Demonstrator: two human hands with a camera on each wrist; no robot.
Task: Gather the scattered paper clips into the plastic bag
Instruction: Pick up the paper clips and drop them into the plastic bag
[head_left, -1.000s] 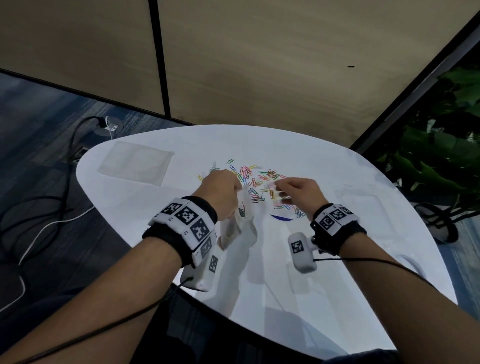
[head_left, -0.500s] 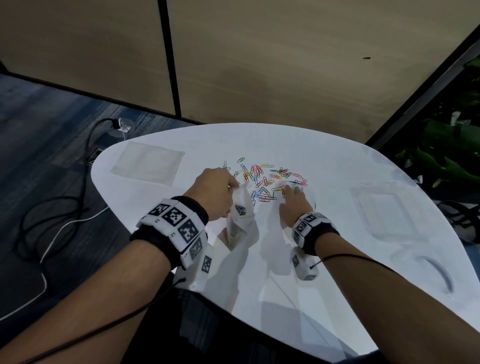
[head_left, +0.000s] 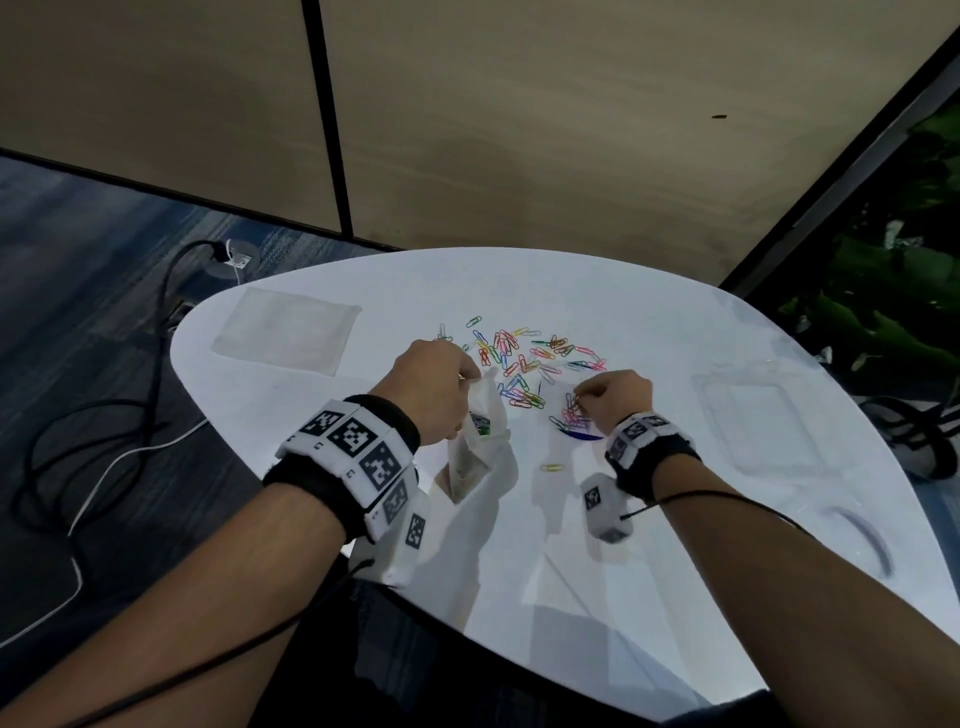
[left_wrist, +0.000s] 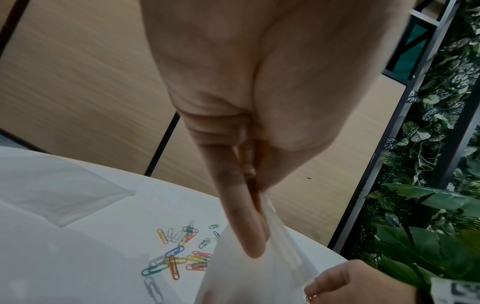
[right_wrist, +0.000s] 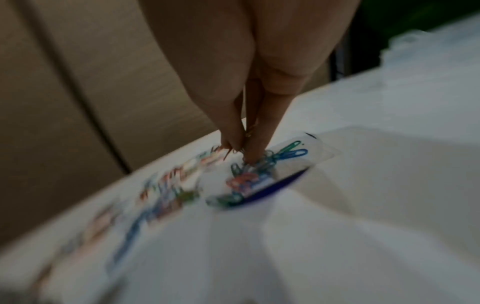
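Note:
Several coloured paper clips lie scattered on the white table, beyond both hands. My left hand pinches the top edge of a clear plastic bag, which hangs open with a few clips inside. In the left wrist view the thumb and fingers clamp the bag above the clips. My right hand, right of the bag, pinches a few clips over a small heap. The right wrist view is blurred; there the fingertips hold clips above that heap.
A flat clear bag lies at the table's far left. A clear tray sits at the right. One yellow clip lies alone near my right wrist. Cables run across the floor on the left; plants stand on the right.
My right hand dropped flat onto the table by the clips, then rose again with clips pinched in its fingers. The left hand kept hold of the bag.

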